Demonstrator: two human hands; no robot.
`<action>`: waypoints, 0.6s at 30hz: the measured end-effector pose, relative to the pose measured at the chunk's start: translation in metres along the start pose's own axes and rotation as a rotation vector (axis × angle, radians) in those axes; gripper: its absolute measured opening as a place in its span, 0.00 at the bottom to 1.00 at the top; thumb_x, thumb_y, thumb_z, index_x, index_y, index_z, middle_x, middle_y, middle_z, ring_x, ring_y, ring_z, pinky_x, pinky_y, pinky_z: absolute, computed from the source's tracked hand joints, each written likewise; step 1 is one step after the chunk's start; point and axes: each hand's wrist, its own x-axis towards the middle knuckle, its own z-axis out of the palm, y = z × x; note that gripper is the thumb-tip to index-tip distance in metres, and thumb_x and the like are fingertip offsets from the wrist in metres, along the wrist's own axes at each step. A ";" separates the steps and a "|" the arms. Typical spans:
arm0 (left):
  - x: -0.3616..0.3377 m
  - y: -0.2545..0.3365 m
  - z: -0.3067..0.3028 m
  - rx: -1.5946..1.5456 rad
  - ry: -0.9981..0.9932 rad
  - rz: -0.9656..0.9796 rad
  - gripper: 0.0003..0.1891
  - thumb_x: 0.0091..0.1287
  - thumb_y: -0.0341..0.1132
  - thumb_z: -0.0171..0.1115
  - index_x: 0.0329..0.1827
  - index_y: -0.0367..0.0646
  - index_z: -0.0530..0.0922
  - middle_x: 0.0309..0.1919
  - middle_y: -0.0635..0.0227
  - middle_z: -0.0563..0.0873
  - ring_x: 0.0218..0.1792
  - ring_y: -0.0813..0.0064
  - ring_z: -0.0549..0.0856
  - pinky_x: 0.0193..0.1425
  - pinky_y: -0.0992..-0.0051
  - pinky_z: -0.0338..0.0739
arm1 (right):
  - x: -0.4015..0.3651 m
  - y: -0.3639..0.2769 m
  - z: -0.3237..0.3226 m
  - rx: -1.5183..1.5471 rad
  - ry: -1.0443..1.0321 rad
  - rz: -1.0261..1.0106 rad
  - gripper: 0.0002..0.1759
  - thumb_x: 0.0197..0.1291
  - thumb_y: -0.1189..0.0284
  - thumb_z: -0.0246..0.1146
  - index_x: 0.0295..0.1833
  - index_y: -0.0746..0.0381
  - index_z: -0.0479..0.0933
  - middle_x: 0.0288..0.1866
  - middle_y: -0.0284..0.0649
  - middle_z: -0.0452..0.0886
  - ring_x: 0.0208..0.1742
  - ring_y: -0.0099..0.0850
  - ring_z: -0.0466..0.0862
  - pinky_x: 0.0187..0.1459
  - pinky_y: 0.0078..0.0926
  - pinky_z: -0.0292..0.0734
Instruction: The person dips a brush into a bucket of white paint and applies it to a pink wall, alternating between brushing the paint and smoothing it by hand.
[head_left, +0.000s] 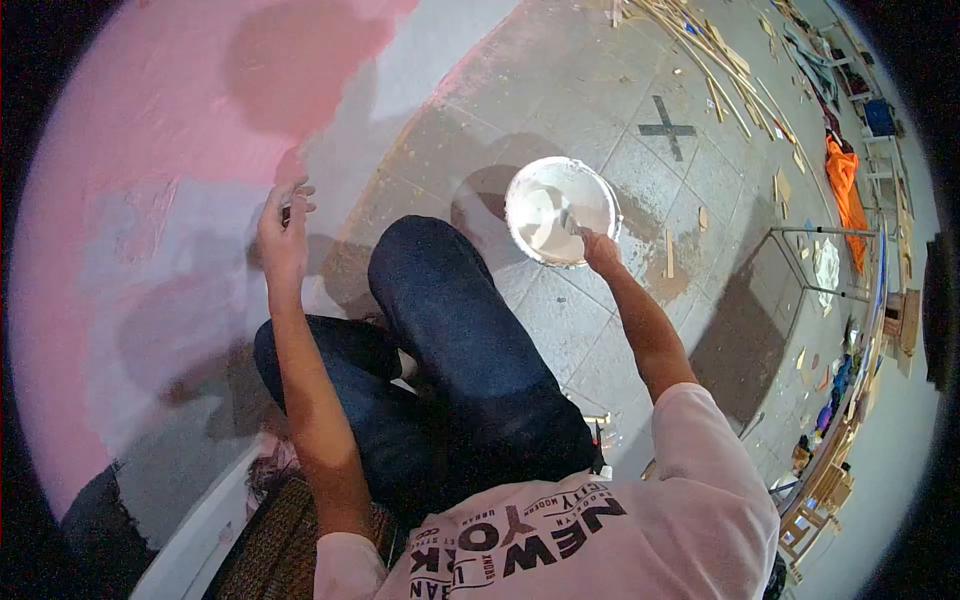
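My right hand [600, 250] is closed around a short tool with a flat grey end [569, 220], which reaches down inside a white bucket [612, 205]. Whitish material [540, 215] coats the bucket's inside and rim. On the left, my left hand [283, 235] is raised in front of the wall [190, 140], fingers curled. Something small and dark [286, 214] shows between its fingers and palm; I cannot tell what it is. Pink covers much of the wall, with pale grey areas lower down and beside the floor.
Tiled floor [560, 100] surrounds the bucket, with a dark taped cross [667, 129] beyond it. Long wooden strips [705, 60] and scraps lie at the back right. A metal frame [820, 231] stands at right near an orange cloth [845, 190]. My bent knees [430, 270] are between my arms.
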 end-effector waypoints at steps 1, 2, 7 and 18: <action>0.000 -0.001 0.001 0.001 -0.004 0.003 0.17 0.81 0.39 0.56 0.65 0.42 0.82 0.52 0.60 0.91 0.49 0.70 0.89 0.57 0.69 0.79 | 0.007 0.017 0.017 -0.020 -0.013 -0.069 0.19 0.77 0.56 0.53 0.59 0.53 0.83 0.45 0.56 0.89 0.49 0.50 0.90 0.54 0.55 0.82; 0.000 -0.001 0.002 0.001 -0.009 0.007 0.17 0.81 0.39 0.56 0.65 0.41 0.82 0.52 0.60 0.91 0.49 0.70 0.89 0.57 0.69 0.79 | 0.009 0.023 0.023 -0.041 -0.025 -0.136 0.19 0.76 0.58 0.52 0.55 0.54 0.85 0.44 0.55 0.89 0.48 0.52 0.90 0.53 0.56 0.82; -0.001 0.009 -0.001 0.025 -0.025 -0.020 0.16 0.81 0.39 0.56 0.63 0.42 0.82 0.52 0.61 0.91 0.49 0.70 0.89 0.57 0.70 0.79 | -0.008 -0.002 -0.001 0.016 0.084 -0.099 0.17 0.76 0.61 0.52 0.54 0.52 0.85 0.42 0.54 0.89 0.46 0.55 0.89 0.49 0.54 0.84; -0.003 0.008 0.000 0.034 -0.069 0.025 0.14 0.80 0.36 0.57 0.63 0.43 0.82 0.50 0.63 0.91 0.46 0.71 0.88 0.54 0.71 0.81 | -0.013 -0.011 -0.012 0.072 0.144 0.007 0.16 0.72 0.64 0.54 0.53 0.54 0.85 0.46 0.54 0.89 0.48 0.54 0.89 0.50 0.55 0.83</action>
